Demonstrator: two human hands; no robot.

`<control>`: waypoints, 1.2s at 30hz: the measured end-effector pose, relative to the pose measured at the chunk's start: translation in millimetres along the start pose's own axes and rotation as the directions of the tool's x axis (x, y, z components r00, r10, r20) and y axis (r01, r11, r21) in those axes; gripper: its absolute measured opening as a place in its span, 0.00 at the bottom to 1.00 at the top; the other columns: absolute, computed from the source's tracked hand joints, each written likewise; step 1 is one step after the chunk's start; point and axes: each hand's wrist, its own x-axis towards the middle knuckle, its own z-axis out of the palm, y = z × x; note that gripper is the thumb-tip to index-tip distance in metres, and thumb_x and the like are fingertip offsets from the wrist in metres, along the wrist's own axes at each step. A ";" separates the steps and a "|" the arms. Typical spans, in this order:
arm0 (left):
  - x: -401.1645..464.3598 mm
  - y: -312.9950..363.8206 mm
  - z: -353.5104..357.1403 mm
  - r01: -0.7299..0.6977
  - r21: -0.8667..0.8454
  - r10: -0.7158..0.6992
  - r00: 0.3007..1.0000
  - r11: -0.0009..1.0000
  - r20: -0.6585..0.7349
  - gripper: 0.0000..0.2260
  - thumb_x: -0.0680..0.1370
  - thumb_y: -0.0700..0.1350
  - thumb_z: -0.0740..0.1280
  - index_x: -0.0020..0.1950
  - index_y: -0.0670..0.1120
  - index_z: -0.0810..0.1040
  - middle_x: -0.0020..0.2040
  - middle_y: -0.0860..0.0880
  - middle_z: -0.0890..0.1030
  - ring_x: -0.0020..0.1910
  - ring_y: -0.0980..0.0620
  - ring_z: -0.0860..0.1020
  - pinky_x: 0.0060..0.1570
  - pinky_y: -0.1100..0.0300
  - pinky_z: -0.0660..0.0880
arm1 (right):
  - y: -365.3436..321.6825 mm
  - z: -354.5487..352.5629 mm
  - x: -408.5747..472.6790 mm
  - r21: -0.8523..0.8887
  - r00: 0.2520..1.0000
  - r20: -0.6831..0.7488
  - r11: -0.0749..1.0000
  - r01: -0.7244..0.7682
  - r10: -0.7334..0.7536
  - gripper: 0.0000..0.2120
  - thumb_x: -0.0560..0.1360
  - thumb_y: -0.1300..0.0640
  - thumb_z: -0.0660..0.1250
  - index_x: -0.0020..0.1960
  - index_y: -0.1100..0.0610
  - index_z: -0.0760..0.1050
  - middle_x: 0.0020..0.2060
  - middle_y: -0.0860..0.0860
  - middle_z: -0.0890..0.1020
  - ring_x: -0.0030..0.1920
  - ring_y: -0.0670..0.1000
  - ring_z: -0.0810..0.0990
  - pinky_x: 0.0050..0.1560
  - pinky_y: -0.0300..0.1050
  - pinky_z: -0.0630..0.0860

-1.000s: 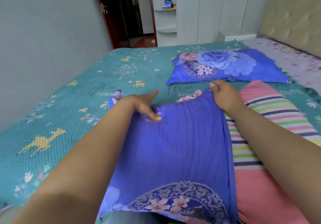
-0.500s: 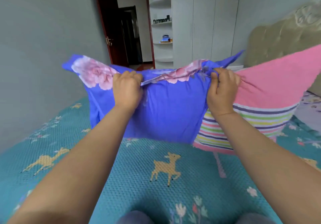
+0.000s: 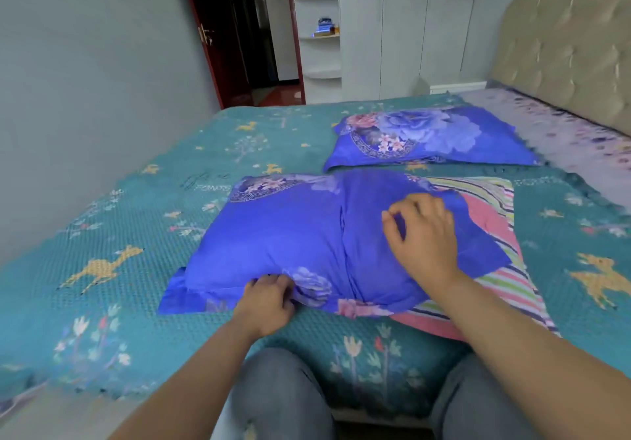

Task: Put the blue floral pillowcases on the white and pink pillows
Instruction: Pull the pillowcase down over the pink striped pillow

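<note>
Left hand (image 3: 264, 299) pinches the pillowcase (image 3: 290, 234) hem; right hand (image 3: 423, 234) pinches its fabric, the striped pillow (image 3: 505, 279) mostly hidden inside.

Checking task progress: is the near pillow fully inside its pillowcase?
No, partly in. The pillow's pink striped end sticks out of the pillowcase on the right.

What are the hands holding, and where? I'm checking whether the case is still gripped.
The left hand pinches the pillowcase at its near edge; the right hand rests curled on top, grip unclear.
</note>
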 end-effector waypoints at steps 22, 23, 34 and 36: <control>118.0 147.5 -54.6 0.093 -0.843 -0.005 0.994 0.530 0.107 0.15 0.79 0.46 0.63 0.33 0.48 0.66 0.31 0.45 0.65 0.30 0.51 0.64 0.33 0.58 0.61 | 47.9 46.5 -37.8 -0.116 0.832 0.469 0.955 -0.273 0.295 0.36 0.68 0.29 0.50 0.62 0.51 0.75 0.51 0.58 0.78 0.55 0.61 0.75 0.52 0.53 0.73; 117.3 159.0 -47.2 0.096 -0.919 0.067 0.989 0.383 0.131 0.14 0.78 0.46 0.64 0.34 0.46 0.66 0.32 0.45 0.64 0.31 0.51 0.63 0.33 0.58 0.61 | 48.7 46.3 -40.8 -0.027 0.813 0.506 0.948 -0.318 0.287 0.35 0.67 0.32 0.47 0.60 0.51 0.76 0.50 0.58 0.78 0.55 0.61 0.75 0.53 0.53 0.73; 100.4 170.0 -30.8 0.138 -0.692 -0.111 0.990 0.708 0.084 0.14 0.81 0.47 0.57 0.52 0.36 0.72 0.48 0.36 0.77 0.46 0.41 0.76 0.45 0.53 0.70 | 60.6 47.3 -47.2 0.104 0.775 0.567 0.909 -0.404 0.279 0.30 0.71 0.36 0.54 0.69 0.48 0.69 0.59 0.54 0.74 0.64 0.56 0.69 0.64 0.51 0.68; 94.9 161.6 -39.8 0.145 -0.427 -0.246 0.950 0.892 -0.191 0.12 0.82 0.47 0.55 0.53 0.39 0.70 0.52 0.36 0.76 0.49 0.38 0.74 0.42 0.52 0.65 | 61.5 46.1 -46.9 0.103 0.778 0.551 0.901 -0.420 0.300 0.27 0.76 0.37 0.58 0.71 0.47 0.67 0.62 0.53 0.73 0.67 0.54 0.66 0.67 0.51 0.65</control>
